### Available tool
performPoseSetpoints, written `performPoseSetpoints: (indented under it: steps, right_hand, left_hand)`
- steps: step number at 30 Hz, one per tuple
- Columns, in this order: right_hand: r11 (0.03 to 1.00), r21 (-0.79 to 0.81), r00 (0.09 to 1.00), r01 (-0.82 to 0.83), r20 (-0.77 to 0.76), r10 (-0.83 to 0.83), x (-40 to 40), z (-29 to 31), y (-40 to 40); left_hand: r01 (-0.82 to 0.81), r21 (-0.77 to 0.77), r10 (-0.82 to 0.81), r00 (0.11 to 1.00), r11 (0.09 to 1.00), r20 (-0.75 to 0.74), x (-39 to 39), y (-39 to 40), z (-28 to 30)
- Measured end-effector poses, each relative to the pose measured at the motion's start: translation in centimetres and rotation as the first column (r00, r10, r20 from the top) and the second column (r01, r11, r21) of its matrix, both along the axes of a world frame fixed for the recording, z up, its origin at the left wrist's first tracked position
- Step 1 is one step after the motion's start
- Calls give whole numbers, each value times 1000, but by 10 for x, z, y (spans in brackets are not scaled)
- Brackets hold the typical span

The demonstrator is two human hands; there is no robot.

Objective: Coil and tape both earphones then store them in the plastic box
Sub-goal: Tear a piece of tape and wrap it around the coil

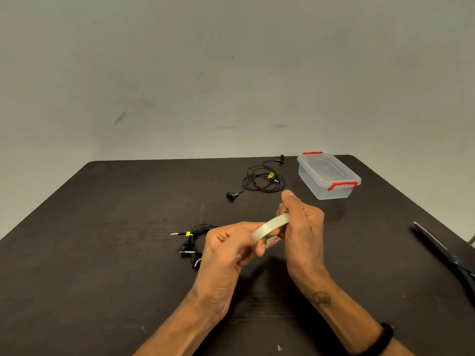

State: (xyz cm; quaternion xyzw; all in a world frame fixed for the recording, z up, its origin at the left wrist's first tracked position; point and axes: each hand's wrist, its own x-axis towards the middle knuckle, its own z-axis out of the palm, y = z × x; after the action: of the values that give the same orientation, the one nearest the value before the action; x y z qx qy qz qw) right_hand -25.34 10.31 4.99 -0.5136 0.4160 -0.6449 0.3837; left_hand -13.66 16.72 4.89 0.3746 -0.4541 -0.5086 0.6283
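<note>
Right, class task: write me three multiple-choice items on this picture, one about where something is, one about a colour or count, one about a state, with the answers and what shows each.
1. Where is the plastic box?
A. far right part of the table
B. near left corner
C. under the hands

2. What colour are the clips on the box?
A. blue
B. red
C. green

3. What is the state of the roll of tape?
A. lying flat on the table
B. inside the box
C. held up by both hands

Answers:
1 A, it stands by the far edge, right of the loose earphones.
2 B, red clips show at both ends of the lid.
3 C, the left hand and right hand both grip it above the table, beside the nearer earphones.
</note>
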Motion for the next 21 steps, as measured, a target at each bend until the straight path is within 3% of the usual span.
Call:
performPoseSetpoints:
  steps: [14,21]
  right_hand:
    - [999,35,1000,19,10,-19,-7,0,-4]
    - [1000,-1,1000,13,-22,-13,-4,-3,-3]
  left_hand:
    - [81,-10,-80,994,997,70,1,-6,-3]
    - [-6,38,4,999,999,50,0,-5,0]
